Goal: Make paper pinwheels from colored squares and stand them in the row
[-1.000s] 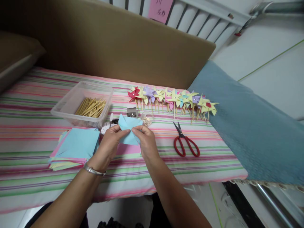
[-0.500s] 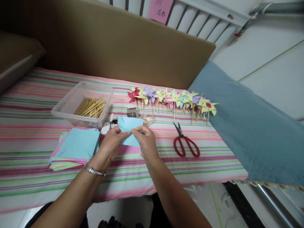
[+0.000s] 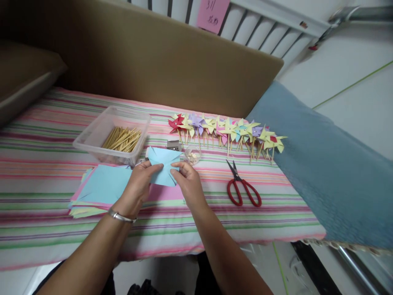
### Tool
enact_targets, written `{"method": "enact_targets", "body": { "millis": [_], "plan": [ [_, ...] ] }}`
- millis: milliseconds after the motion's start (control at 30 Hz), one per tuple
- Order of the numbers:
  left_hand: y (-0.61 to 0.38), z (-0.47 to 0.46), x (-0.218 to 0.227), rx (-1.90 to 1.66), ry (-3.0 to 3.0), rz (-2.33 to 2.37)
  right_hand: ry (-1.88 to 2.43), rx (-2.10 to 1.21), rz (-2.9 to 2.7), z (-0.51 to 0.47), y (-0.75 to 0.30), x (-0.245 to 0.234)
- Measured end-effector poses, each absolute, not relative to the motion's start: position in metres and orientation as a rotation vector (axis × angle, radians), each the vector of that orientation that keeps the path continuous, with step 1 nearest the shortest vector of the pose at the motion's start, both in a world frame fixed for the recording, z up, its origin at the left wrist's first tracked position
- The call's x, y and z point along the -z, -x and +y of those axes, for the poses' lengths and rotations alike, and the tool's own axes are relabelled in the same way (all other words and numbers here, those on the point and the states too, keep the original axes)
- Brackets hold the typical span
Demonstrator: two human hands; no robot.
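Observation:
A light blue paper square [image 3: 166, 155], with cuts running in from its corners, is held up above the table and looks nearly flat. My left hand [image 3: 139, 182] grips its left side, thumb on top and the other fingers mostly behind. At the right side, my right hand [image 3: 190, 184] has its thumb and forefinger on the paper close to the middle. Beneath lies a pink sheet [image 3: 164, 193], partly hidden. To the left rests a stack of coloured paper squares [image 3: 104, 184], a blue one uppermost.
A clear plastic box [image 3: 89, 141] holds wooden sticks [image 3: 123, 139]. Behind the paper are a small box of metal pins [image 3: 174, 145] and a round clear dish [image 3: 193, 155]. Red-handled scissors [image 3: 241, 186] lie right, below a row of paper pinwheels [image 3: 229, 129]. Cardboard [image 3: 153, 53] stands behind.
The corner flap under my fingers has opened out, and the blue paper now lies flatter. My right thumb and forefinger have shifted slightly away from its centre. The view has moved a little.

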State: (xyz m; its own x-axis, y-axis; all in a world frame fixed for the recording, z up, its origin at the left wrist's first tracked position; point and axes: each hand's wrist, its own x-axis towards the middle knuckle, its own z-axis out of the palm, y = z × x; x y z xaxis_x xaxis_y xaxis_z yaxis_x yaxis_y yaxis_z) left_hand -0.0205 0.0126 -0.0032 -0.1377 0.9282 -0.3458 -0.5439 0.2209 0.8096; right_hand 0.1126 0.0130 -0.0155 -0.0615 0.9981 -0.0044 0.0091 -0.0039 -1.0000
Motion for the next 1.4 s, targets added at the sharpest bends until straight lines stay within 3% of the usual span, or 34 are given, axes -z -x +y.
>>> {"method": "enact_targets", "body": {
  "millis": [400,900,1400],
  "plan": [
    [0.045,0.02,-0.002,-1.374,-0.456,1.051,1.031,-0.801,-1.804,0.006,-0.118,0.011],
    [0.028,0.013,-0.002,-1.293,-0.52,1.059,1.1,-1.034,-1.536,0.012,-0.116,0.008],
    [0.02,0.011,0.007,-1.227,-0.54,1.072,1.235,-0.766,-1.619,0.01,-0.116,0.01]
  ]
}}
